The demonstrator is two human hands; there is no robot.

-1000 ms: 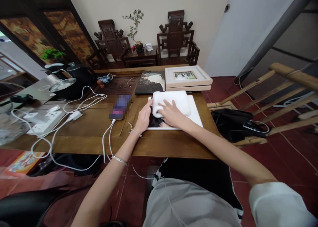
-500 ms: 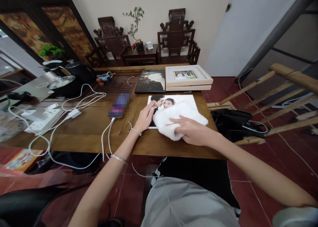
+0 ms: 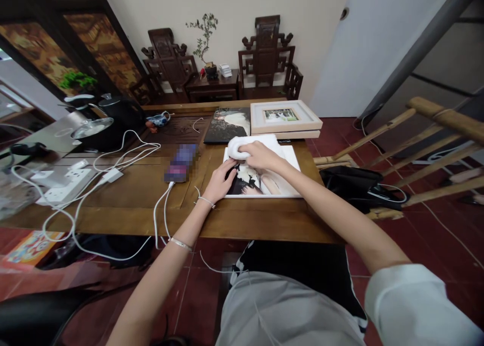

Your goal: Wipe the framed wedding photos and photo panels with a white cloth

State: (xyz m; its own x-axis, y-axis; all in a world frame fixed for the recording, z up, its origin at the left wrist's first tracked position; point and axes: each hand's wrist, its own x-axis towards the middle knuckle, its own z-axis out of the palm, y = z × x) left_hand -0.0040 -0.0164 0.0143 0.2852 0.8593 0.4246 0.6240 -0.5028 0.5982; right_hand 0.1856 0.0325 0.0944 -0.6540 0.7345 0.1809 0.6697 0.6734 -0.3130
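Observation:
A white-bordered photo print (image 3: 276, 184) lies flat on the wooden table (image 3: 151, 189) in front of me. My left hand (image 3: 219, 180) rests on its left edge, fingers stretched flat, holding it down. My right hand (image 3: 260, 156) presses a fluffy white cloth (image 3: 237, 147) against the print's far left corner, fingers curled over the cloth.
Behind the print lie a dark photo (image 3: 227, 125) and stacked white picture frames (image 3: 285, 118). A phone (image 3: 181, 162) on a white cable, power strips (image 3: 62, 184), and pots (image 3: 94, 126) fill the table's left. A black bag (image 3: 351, 187) and bamboo poles (image 3: 416, 134) are at right.
My right hand swept the cloth from the print's far end down to its near edge, then back up to the far left corner. The left hand stayed on the print's left edge.

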